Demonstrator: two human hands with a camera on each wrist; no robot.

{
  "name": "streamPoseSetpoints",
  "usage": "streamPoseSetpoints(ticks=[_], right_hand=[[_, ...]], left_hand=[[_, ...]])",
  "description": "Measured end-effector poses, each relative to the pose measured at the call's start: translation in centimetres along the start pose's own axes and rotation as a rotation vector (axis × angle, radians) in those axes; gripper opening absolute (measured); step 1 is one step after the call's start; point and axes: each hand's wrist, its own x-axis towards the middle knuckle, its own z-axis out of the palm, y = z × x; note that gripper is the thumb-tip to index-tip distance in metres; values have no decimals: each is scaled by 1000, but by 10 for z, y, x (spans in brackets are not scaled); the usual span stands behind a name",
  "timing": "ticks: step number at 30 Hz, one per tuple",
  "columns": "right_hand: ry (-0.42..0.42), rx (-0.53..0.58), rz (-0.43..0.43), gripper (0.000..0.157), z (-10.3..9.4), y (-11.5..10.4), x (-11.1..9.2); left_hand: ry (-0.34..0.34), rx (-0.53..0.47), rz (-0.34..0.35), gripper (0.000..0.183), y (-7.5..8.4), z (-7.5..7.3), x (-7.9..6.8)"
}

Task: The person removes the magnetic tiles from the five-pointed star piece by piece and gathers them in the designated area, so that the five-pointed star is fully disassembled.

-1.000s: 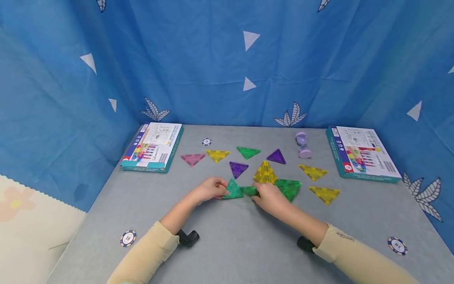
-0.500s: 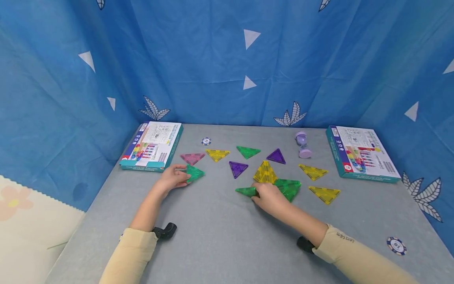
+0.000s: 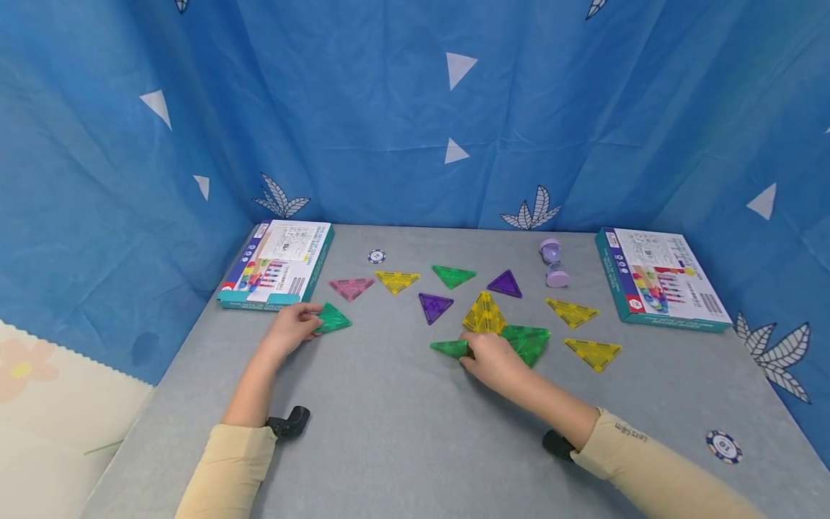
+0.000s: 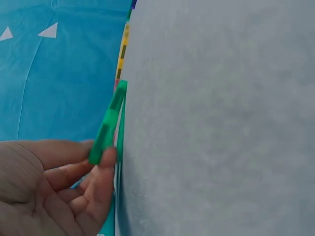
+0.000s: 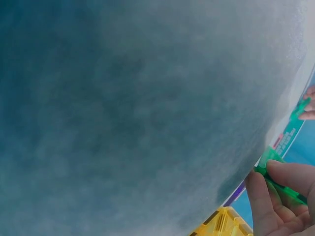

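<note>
At the left of the head view my left hand (image 3: 290, 333) pinches a green triangular magnetic tile (image 3: 334, 319) between thumb and fingers. The left wrist view shows this tile (image 4: 109, 123) tilted, with another thin green edge (image 4: 121, 128) close beside it at the table surface. Near the middle my right hand (image 3: 496, 360) pinches a second green magnetic tile (image 3: 449, 349), seen partly behind the fingers in the right wrist view. Just beyond the right hand stands a yellow pyramid-like shape (image 3: 484, 314). A larger green triangular piece (image 3: 530, 342) is beside it, partly hidden by the hand.
Farther back lie a pink tile (image 3: 352, 288), a yellow tile (image 3: 397, 281), a green tile (image 3: 453, 275) and purple tiles (image 3: 435, 307). More yellow tiles (image 3: 593, 352) lie right. Boxes (image 3: 279, 263) flank the table, with a purple hourglass (image 3: 554, 264) and poker chips (image 3: 723, 447).
My left hand has moved left and away from the right hand, carrying its green tile toward the left box. The right hand has stayed in place with its green tile.
</note>
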Motion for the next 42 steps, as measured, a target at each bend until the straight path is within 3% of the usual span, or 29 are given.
streamPoseSetpoints(ticks=[5, 11, 15, 21, 25, 29, 36, 42], right_hand=[[-1, 2, 4, 15, 0, 0, 0], [-8, 2, 11, 14, 1, 0, 0], [-4, 6, 5, 13, 1, 1, 0], [6, 50, -3, 12, -4, 6, -5], [28, 99, 18, 13, -15, 12, -14], [58, 169, 40, 11, -33, 22, -25], [89, 290, 148, 23, -70, 43, -40], [144, 350, 201, 24, -89, 69, -50]], left_hand=[[71, 236, 10, 32, 7, 1, 2], [121, 406, 19, 34, 24, 8, -4], [129, 384, 170, 33, 44, 28, -7], [11, 290, 488, 27, 97, 79, -4], [-75, 332, 686, 24, 126, 111, 7], [-185, 425, 861, 29, 140, 140, 25], [-281, 602, 970, 47, 145, 174, 40], [-306, 659, 1096, 36, 160, 190, 40]])
